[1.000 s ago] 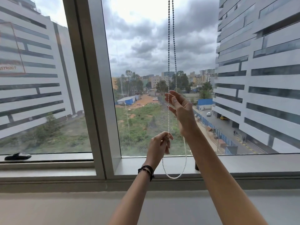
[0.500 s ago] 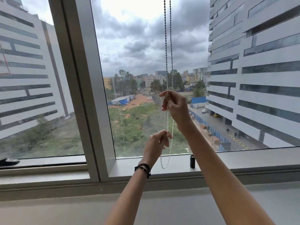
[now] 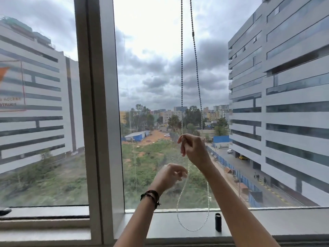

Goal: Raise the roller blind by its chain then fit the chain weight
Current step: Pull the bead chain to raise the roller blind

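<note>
The bead chain [image 3: 182, 77] hangs as two strands in front of the right pane and ends in a loop just above the sill. My right hand [image 3: 193, 148] pinches the left strand at its fingertips, at about the skyline's height. My left hand [image 3: 169, 177], with a dark wristband, is lower and to the left. Its curled fingertips reach the same strand, but motion blur hides whether they pinch it. A small dark connector [image 3: 193, 34] sits high on the right strand. The black chain weight [image 3: 218, 222] stands upright on the sill, right of the loop. The blind itself is out of view.
A wide grey window mullion [image 3: 99, 104] stands left of the chain. The sill [image 3: 267, 221] runs below the glass. A dark object [image 3: 4, 211] lies at the far left on the other pane's ledge.
My right hand closed on the left strand after reaching up open. My left hand's fingers have loosened. The view tilted up, and the loop now hangs wider.
</note>
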Tool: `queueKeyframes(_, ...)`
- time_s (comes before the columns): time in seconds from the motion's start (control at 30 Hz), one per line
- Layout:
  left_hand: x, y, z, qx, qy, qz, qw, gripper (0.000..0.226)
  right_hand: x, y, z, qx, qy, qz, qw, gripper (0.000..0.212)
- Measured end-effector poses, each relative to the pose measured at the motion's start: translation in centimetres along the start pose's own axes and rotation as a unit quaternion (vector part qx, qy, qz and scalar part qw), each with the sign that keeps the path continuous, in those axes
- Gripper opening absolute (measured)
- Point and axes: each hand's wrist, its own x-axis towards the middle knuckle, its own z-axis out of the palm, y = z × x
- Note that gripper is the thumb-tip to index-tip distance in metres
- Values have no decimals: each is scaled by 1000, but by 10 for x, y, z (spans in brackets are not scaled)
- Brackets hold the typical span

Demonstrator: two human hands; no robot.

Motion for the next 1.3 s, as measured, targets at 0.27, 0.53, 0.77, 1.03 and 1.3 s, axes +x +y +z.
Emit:
queueKeyframes(0.27, 57, 95, -98, -153, 267, 63, 949, 25, 12, 1, 15, -28, -43, -7, 999, 31)
queueKeyframes(0.53, 75, 110, -123, -7, 270, 101, 958, 15, 12, 0, 19, -24, -66, -30, 997, 30)
queueKeyframes(0.77, 71, 108, -117, 4, 268, 125, 955, 18, 5, 7, 21, 30, -53, -50, 997, 25)
queueKeyframes(1.03, 63, 95, -99, -6, 256, 126, 958, 19, -12, 19, 19, 27, -62, -43, 997, 27)
queueKeyframes(1.3, 51, 73, -71, -30, 234, 108, 966, 21, -40, 39, 27, 17, -73, -10, 997, 26)
